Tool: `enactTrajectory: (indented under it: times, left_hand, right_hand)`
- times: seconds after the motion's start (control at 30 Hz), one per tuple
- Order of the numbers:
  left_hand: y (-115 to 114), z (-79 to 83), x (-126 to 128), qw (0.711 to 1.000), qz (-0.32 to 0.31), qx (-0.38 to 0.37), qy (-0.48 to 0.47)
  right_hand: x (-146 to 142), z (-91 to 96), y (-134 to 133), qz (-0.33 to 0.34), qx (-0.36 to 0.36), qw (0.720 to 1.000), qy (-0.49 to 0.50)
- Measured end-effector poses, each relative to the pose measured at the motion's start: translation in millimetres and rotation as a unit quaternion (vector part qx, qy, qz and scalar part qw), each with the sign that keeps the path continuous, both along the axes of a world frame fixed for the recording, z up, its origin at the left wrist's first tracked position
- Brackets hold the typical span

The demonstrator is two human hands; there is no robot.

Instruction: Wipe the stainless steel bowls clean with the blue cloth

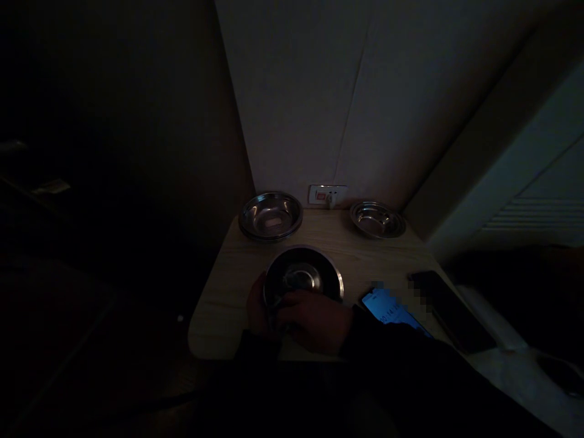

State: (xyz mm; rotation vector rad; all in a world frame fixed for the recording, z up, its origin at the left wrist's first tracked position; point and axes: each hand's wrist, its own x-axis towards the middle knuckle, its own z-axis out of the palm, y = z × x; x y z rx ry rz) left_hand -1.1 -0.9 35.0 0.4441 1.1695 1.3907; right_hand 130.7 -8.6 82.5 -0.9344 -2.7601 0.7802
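Observation:
In dim light a metal bowl (pixel 326 271) is on the wooden table, near its front edge. My left hand (pixel 258 310) is wrapped round the bowl's left side, gripping its rim. Across the bowl's near edge reaches my right hand (pixel 314 319), its fingers curled at the inner left wall. Something pale and thin shows by those fingertips; it is too dark to tell whether it is a cloth or a reflection. The bowl's near rim is partly hidden by my right hand.
Stacked metal bowls (pixel 271 228) stand at the table's back left, with metal dishes (pixel 376 222) at the back right. A lit phone (pixel 387 307) and a dark flat object (pixel 451 310) lie on the right. Behind is a wall socket (pixel 322 194). The wooden table (pixel 219 310) has rounded corners.

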Motion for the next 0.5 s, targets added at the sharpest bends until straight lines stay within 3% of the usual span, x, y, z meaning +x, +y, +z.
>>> enactTrajectory:
  times: [0.13,0.27,0.4,0.5]
  left_hand:
    - [3,6.5,14,0.991,-0.051,-0.025,-0.118]
    - [4,4.8,22,0.982,-0.047,-0.018,-0.179]
    - [2,3.5,21,0.979,-0.055,-0.036,-0.194]
    - [4,0.1,19,0.977,-0.041,-0.047,-0.204]
  right_hand:
    - [20,8.9,-11,0.017,0.021,0.994,-0.11]
    - [35,12.4,-17,0.019,0.027,0.985,-0.167]
    - [27,-5.0,-13,0.013,-0.02,1.0,-0.019]
    - [11,-22.3,-2,-0.033,-0.025,0.994,0.105]
